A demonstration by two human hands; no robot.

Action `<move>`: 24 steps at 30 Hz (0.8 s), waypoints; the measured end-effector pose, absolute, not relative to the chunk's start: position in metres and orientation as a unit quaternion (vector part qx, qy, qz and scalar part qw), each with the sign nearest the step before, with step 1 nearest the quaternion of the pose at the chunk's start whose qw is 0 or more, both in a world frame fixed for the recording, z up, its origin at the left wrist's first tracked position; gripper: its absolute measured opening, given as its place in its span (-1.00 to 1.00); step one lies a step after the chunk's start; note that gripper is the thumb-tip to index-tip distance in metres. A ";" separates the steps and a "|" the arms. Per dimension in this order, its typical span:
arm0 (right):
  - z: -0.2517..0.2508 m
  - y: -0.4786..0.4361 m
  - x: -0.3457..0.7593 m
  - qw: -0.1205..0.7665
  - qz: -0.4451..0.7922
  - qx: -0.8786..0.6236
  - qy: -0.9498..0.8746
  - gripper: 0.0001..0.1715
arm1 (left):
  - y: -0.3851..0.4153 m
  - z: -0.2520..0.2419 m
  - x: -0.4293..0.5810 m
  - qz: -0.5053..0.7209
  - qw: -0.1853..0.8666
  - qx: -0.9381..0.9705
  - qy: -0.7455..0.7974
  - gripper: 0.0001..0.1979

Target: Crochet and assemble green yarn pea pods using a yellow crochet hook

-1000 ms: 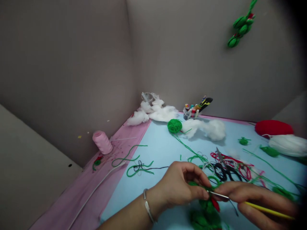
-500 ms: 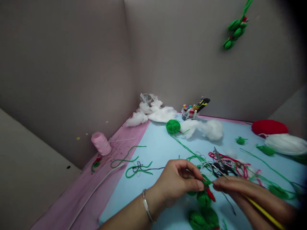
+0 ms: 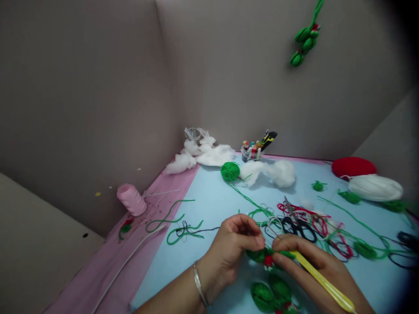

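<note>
My left hand [image 3: 234,246], with a silver bracelet at the wrist, pinches the upper part of a green crocheted piece [image 3: 257,255] that has a red and white detail [image 3: 268,261]. Close beside it, my right hand [image 3: 314,266] grips the same work between thumb and fingers and holds a yellow-handled tool [image 3: 324,283] across the palm. The tool's tip is hidden. Below the hands, more green crocheted lobes [image 3: 262,296] with red and white parts show near the bottom edge.
Black scissors [image 3: 299,229] lie among red, white and green yarn. Behind are a green ball [image 3: 230,171], white stuffing [image 3: 283,173] and a cup of markers [image 3: 251,153]. Red yarn [image 3: 353,167] and white yarn [image 3: 375,188] sit right; a pink spool [image 3: 131,199] stands left. A green ornament [image 3: 307,43] hangs above.
My right hand has turned and curled in toward the work, showing the yellow handle more fully. The green piece has shifted and its red part now sits between my hands. The view has swung slightly right.
</note>
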State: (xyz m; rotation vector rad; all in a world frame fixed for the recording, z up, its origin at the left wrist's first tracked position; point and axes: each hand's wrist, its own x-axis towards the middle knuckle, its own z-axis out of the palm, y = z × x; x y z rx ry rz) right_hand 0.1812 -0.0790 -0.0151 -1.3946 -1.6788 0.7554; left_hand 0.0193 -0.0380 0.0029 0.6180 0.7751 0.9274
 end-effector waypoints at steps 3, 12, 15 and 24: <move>-0.016 -0.077 0.183 0.407 0.313 -0.544 -0.664 -0.77 | -0.038 0.002 0.020 0.434 0.793 0.247 0.349 -0.71; -0.010 -0.082 0.175 0.401 0.317 -0.573 -0.641 -0.72 | -0.037 0.003 0.020 0.412 0.778 0.272 0.389 -0.74; -0.012 -0.081 0.171 0.408 0.320 -0.570 -0.637 -0.78 | -0.042 0.005 0.024 0.449 0.734 0.311 0.404 -0.75; -0.024 -0.078 0.165 0.456 0.359 -0.555 -0.597 -0.77 | -0.051 0.004 0.031 0.464 0.733 0.301 0.396 -0.78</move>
